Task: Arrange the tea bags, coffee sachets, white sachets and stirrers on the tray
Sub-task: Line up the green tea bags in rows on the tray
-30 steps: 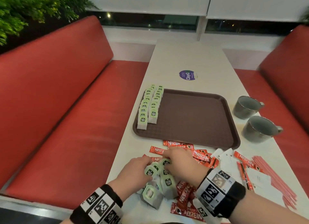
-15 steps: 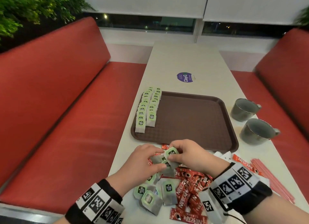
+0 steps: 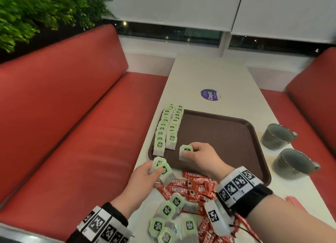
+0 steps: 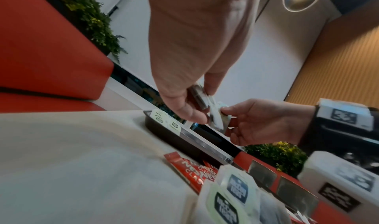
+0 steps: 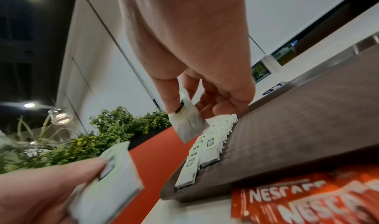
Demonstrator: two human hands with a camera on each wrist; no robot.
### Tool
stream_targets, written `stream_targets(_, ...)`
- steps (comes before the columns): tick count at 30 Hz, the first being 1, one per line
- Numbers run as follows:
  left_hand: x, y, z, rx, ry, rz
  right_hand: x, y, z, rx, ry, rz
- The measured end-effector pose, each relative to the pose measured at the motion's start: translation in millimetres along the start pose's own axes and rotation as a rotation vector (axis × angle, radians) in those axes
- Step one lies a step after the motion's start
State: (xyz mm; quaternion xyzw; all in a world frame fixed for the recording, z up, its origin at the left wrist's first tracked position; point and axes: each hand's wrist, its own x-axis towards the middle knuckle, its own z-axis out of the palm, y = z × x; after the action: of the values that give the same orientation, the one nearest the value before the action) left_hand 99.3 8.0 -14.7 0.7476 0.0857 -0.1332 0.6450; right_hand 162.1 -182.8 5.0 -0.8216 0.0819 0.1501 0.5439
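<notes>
The right forearm covers much of the loose pile on the bench [image 3: 209,75], so the white sachets cannot be made out and only an edge of the red stirrers [image 3: 294,203] shows. The brown tray [image 3: 223,139] holds two rows of green-labelled tea bags [image 3: 166,129] along its left side. The right hand [image 3: 201,156] pinches one tea bag [image 3: 185,152] above the tray's near-left part, which the right wrist view shows hanging clear of it, while the left hand [image 3: 143,177] grips a few more tea bags [image 3: 161,167] over the bench beside the Nescafe coffee sachets [image 3: 190,186].
</notes>
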Motion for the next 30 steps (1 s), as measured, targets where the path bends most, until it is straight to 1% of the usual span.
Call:
stream_targets(3, 3.1, 1.6, -6.2, -0.118, 0.022, -0.039, 28.0, -10.8, 8.0, 0.059, -0.041, 0.068)
stream_targets(7, 5.2, 2.5, -15.1, -0.176, 0.062, -0.061, 62.5, -23.3, 21.4, -0.195, -0.079, 0.101)
stream_targets(11, 7.7, 0.9, -24.5, -0.183, 0.083, -0.076, 91.1, -21.6, 31.2, -0.315, -0.099, 0.161)
stream_targets(16, 13.0, -5.1, -31.5, -0.171, 0.108, -0.085, 104.8, -21.5, 35.8, -0.521, -0.097, 0.115)
stream_targets(19, 16.0, -9.3, -32.0, -0.155, 0.109, -0.089, 108.9, -18.5, 41.6, -0.669, -0.05, 0.086)
stream_targets(20, 16.9, -10.4, -31.6, -0.151, 0.11, -0.089, 109.8, -16.0, 43.2, -0.666, -0.028, 0.079)
stream_targets(24, 19.4, -12.4, -28.4, -0.154, 0.104, -0.094, 103.9, -16.4, 41.0, -0.52, 0.04, 0.048)
stream_targets(27, 21.1, -12.1, -27.4, -0.155, 0.114, -0.088, 81.2, -25.3, 36.9, -0.51, 0.063, -0.087)
stream_targets(28, 21.8, -11.3, -26.8, -0.161, 0.12, -0.084, 68.3, -29.2, 37.6, -0.475, 0.033, -0.139)
stream_targets(30, 23.7, -9.5, -25.5, -0.186, 0.127, -0.066, 39.7, -32.6, 41.5, -0.36, -0.129, -0.186)
